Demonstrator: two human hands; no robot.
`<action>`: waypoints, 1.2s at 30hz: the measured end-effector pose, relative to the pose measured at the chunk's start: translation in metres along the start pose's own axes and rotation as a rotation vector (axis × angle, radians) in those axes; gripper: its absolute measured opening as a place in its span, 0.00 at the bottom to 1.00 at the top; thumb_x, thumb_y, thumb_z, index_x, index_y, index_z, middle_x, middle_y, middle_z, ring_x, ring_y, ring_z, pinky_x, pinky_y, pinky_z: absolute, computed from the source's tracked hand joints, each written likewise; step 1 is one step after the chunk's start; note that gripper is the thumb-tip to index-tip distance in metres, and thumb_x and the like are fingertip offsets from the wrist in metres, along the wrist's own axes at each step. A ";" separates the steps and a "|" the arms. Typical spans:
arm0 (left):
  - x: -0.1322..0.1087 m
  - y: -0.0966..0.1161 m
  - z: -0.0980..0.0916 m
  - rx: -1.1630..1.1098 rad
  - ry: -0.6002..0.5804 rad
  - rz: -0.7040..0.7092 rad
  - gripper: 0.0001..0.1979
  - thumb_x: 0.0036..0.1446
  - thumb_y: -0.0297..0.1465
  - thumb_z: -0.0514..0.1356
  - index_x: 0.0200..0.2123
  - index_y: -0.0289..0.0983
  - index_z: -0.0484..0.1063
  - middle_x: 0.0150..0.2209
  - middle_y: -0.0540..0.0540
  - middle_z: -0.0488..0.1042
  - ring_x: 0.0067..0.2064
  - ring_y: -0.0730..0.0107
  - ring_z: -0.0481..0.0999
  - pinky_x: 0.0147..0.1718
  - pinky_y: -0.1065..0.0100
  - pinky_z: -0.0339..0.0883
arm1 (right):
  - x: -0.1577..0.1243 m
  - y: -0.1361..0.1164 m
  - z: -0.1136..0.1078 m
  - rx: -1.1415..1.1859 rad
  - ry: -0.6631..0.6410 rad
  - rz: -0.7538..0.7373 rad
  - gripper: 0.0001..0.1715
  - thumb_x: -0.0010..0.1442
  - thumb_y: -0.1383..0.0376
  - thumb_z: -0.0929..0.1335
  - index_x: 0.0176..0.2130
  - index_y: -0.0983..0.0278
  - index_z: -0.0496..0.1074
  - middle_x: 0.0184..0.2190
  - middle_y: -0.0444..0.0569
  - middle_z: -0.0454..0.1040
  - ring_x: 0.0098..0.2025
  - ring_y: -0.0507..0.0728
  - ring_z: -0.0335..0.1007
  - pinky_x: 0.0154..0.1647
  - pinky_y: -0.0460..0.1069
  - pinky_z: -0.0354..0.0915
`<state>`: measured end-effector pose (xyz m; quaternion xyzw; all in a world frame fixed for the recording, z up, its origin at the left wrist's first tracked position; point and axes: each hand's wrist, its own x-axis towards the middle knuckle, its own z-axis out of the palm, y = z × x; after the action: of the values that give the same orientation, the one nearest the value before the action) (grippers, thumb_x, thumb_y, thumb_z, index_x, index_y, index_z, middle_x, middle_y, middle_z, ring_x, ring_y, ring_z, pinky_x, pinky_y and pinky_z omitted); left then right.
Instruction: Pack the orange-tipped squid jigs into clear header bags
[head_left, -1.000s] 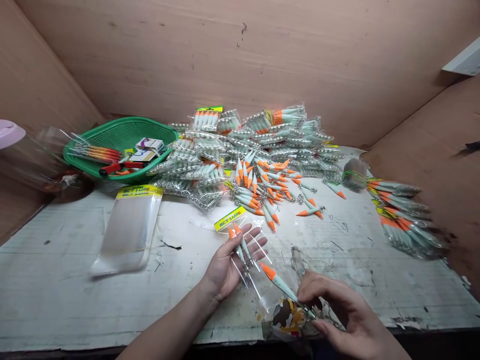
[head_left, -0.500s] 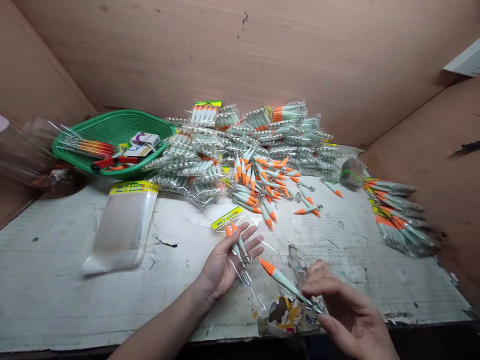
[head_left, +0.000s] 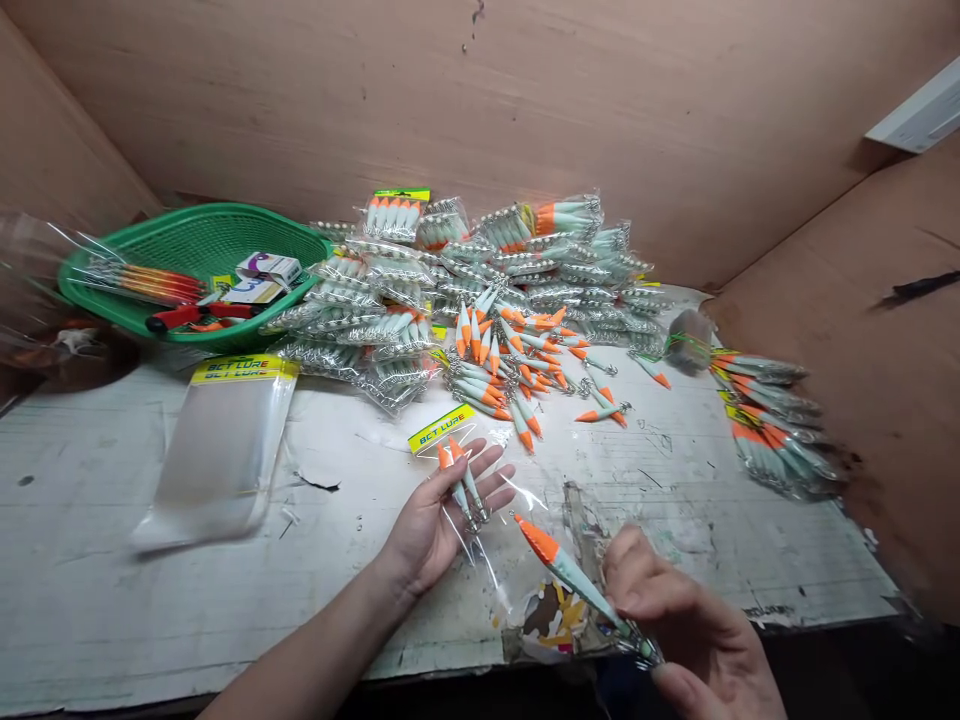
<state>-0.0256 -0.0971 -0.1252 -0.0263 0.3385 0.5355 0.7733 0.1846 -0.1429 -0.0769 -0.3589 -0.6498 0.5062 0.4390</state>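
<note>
My left hand (head_left: 431, 535) lies palm up, fingers spread, thumb on a clear plastic bag (head_left: 489, 580) with a yellow "BCT LURE" header (head_left: 442, 429). Two orange-and-pale-green squid jigs (head_left: 466, 480) rest over the palm; whether both are inside the bag I cannot tell. My right hand (head_left: 675, 610) pinches another squid jig (head_left: 570, 570) by its hooked end, its orange tip pointing up and left towards the left hand. Beyond the hands spreads a loose pile of similar jigs (head_left: 517, 350).
Packed bags of jigs (head_left: 375, 330) are heaped at the back. On the left stand a green basket (head_left: 202, 222) with red-handled pliers (head_left: 180, 318) and a stack of clear bags (head_left: 210, 450). Several filled packs (head_left: 780, 455) lie right. A torn patch (head_left: 555, 610) marks the front edge.
The view has shifted slightly, so the table's things sit further left. The right hand still pinches its jig, now a little lower; the left hand keeps its hold on the bag.
</note>
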 end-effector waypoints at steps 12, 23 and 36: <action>-0.001 0.000 0.001 0.029 0.015 -0.017 0.16 0.59 0.26 0.55 0.51 0.31 0.66 0.53 0.36 0.72 0.46 0.57 0.77 0.47 0.57 0.72 | 0.001 0.002 0.003 0.017 0.001 0.003 0.13 0.59 0.51 0.66 0.38 0.56 0.72 0.26 0.47 0.65 0.33 0.57 0.60 0.35 0.52 0.61; -0.001 -0.004 -0.001 0.080 0.031 -0.095 0.15 0.58 0.28 0.57 0.49 0.32 0.69 0.54 0.37 0.71 0.46 0.55 0.78 0.40 0.60 0.74 | -0.002 0.046 0.036 -0.396 0.081 -0.164 0.07 0.56 0.71 0.67 0.37 0.61 0.69 0.31 0.47 0.67 0.34 0.55 0.66 0.32 0.50 0.65; 0.007 -0.010 -0.011 0.484 0.033 0.081 0.24 0.50 0.32 0.67 0.50 0.38 0.65 0.34 0.45 0.78 0.32 0.62 0.77 0.33 0.66 0.67 | -0.004 0.068 0.046 -0.158 0.256 0.442 0.15 0.56 0.55 0.70 0.37 0.65 0.71 0.31 0.49 0.73 0.30 0.53 0.70 0.29 0.46 0.68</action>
<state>-0.0209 -0.1005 -0.1410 0.1644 0.4703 0.4690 0.7293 0.1450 -0.1467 -0.1487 -0.5862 -0.5325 0.4881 0.3670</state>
